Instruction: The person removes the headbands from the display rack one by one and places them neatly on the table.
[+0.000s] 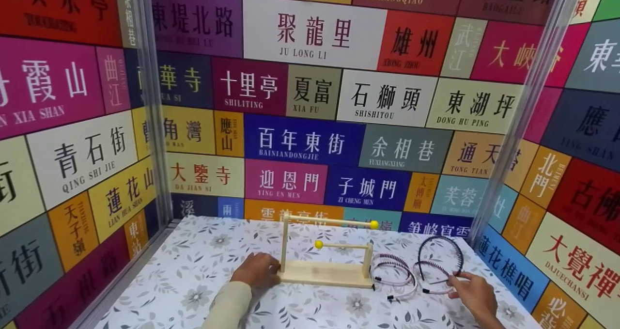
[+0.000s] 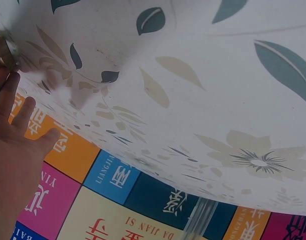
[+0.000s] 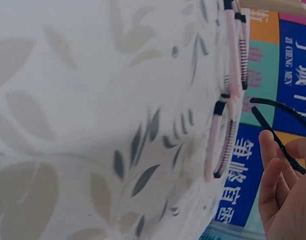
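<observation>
A pale wooden stand (image 1: 327, 273) with two posts sits on the cloth; each post carries a horizontal rod tipped with a yellow ball. My left hand (image 1: 256, 270) holds the left end of its base, some fingers spread in the left wrist view around the wood's edge (image 2: 9, 56). Between thumb and fingers, my right hand (image 1: 474, 292) pinches a black headband (image 3: 267, 122) near one end. It stands upright, raised above the cloth in the right wrist view. Pink-and-black toothed headbands (image 1: 413, 281) lie together between the stand and my right hand.
White cloth with grey leaves and flowers (image 1: 193, 297) covers the table. Walls of coloured sign panels (image 1: 310, 33) enclose its back and sides, with clear corner strips (image 1: 503, 140) where they meet.
</observation>
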`<action>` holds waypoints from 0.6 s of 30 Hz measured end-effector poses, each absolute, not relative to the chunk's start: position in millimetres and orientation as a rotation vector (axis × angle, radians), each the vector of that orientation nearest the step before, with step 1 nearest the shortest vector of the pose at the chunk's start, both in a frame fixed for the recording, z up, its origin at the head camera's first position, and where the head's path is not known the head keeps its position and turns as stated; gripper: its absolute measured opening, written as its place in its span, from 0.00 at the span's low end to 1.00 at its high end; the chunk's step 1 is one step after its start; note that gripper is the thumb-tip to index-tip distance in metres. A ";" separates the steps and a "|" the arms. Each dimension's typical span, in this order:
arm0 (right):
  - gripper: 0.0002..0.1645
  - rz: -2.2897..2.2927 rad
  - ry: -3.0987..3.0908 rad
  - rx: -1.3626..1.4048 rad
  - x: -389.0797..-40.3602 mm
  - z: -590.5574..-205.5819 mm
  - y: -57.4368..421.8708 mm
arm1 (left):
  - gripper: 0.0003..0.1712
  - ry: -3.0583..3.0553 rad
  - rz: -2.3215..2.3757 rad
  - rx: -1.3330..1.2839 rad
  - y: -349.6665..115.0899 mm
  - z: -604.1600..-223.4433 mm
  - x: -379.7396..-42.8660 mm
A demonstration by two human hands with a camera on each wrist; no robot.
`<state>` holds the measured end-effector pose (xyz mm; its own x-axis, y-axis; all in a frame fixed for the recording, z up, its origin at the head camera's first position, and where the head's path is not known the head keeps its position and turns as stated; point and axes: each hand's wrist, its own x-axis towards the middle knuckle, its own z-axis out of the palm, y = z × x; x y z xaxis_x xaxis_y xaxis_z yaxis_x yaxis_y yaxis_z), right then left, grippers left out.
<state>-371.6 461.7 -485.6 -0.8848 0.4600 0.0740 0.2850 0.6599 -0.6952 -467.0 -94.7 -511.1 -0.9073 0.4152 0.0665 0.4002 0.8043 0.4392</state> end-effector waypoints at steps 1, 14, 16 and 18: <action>0.30 1.047 -2.637 -0.628 -370.6 -488.4 464.0 | 0.16 2.957 0.699 0.679 -94.6 -511.3 -467.1; 0.32 1.264 -2.612 -0.821 -365.0 -506.1 476.7 | 0.19 2.928 0.717 0.537 -94.2 -513.7 -471.5; 0.32 1.264 -2.630 -0.845 -364.4 -506.2 477.5 | 0.20 2.924 0.724 0.531 -93.9 -511.6 -469.5; 0.33 1.272 -2.647 -0.895 -364.4 -505.3 478.3 | 0.20 2.912 0.740 0.518 -93.2 -508.9 -466.9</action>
